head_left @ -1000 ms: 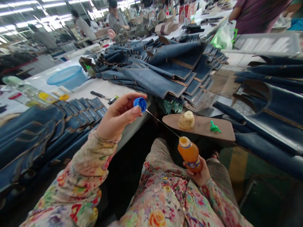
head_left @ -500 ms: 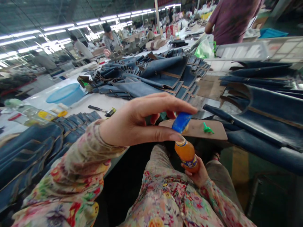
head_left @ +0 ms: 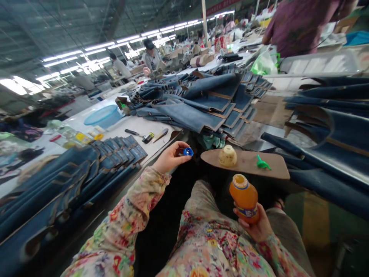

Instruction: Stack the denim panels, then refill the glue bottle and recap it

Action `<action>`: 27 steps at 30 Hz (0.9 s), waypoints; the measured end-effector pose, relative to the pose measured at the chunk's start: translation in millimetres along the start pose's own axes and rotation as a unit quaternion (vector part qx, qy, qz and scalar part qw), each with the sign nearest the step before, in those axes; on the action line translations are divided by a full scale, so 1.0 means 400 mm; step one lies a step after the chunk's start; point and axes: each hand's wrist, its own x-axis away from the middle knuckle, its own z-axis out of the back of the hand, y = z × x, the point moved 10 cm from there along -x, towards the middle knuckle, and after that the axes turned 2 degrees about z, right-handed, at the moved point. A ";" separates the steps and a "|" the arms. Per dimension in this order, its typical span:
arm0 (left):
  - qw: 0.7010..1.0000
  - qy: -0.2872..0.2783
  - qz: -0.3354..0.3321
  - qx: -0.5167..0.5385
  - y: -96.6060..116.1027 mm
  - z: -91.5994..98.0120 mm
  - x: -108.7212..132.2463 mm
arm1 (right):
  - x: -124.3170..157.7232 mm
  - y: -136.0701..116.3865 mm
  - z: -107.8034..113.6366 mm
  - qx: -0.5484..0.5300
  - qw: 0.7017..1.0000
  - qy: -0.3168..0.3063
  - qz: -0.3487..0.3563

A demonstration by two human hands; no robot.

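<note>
My left hand pinches a small blue bottle cap at the table's edge, arm stretched forward in a floral sleeve. My right hand grips a small orange bottle from below, upright and uncapped, above my lap. Just beyond the bottle lies a brown leather piece with a yellowish lump and a small green nozzle on it.
Stacks of dark blue leather pieces cover the table ahead, at left and at right. A blue basin, a knife and small tools lie on the white table. A person in purple stands at the back right; others work farther off.
My left hand has drawn the blue cap away from the bottle's mouth and out to the table edge. The right hand has shifted the bottle slightly right.
</note>
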 end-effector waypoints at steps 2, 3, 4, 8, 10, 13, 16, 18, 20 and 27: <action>0.997 0.071 0.031 -0.023 -0.082 0.098 0.002 | -0.011 0.001 0.025 0.003 1.000 0.000 0.003; 0.993 0.102 0.042 -0.046 -0.117 0.148 0.004 | -0.016 0.001 0.037 0.006 1.000 0.000 0.005; 0.987 0.132 0.051 -0.076 -0.146 0.198 0.006 | -0.019 0.000 0.047 0.008 1.000 0.002 0.009; 0.943 0.236 0.101 -0.212 -0.219 0.361 0.009 | -0.019 -0.004 0.050 0.009 1.000 -0.007 0.018; 0.915 0.265 0.131 -0.277 -0.241 0.407 0.004 | -0.012 -0.008 0.031 0.010 0.999 -0.029 0.024; 0.877 0.262 0.181 -0.360 -0.275 0.435 -0.007 | -0.001 -0.011 0.013 0.014 0.999 -0.043 0.022; 0.861 0.251 0.211 -0.389 -0.296 0.447 -0.005 | 0.005 -0.015 0.010 0.020 0.999 -0.044 0.022; 0.865 0.269 0.166 -0.390 -0.261 0.445 -0.001 | 0.008 -0.019 0.008 0.022 0.998 -0.046 0.026; 0.870 0.293 0.088 -0.387 -0.194 0.415 0.009 | 0.012 -0.025 0.006 0.021 0.998 -0.044 0.031; 0.994 -0.060 -0.055 -0.072 -0.029 -0.121 0.038 | 0.030 -0.067 0.015 0.047 0.997 -0.022 0.049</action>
